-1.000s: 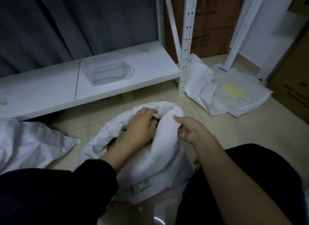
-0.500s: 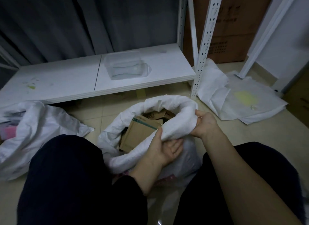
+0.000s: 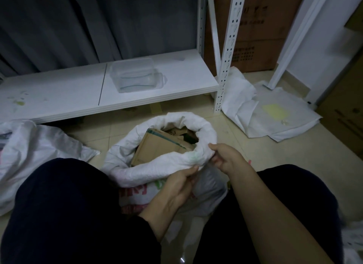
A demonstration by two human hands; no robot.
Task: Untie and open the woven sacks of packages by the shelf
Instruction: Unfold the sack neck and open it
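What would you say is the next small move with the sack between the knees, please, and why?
Probably roll the near rim down one more turn. The sack is already open, with cardboard boxes showing inside, and the left hand and right hand both grip its rolled rim, which stands higher than the boxes. Lowering it should make them easier to reach.

Open woven sack (image 3: 149,171) of cardboard boxes (image 3: 157,147), both hands at rim

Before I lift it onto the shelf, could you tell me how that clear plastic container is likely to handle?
The clear plastic container looks thin-walled and empty, so probably light and slightly flexible. Its broad flat base on the shelf board suggests it would slide rather than tip.
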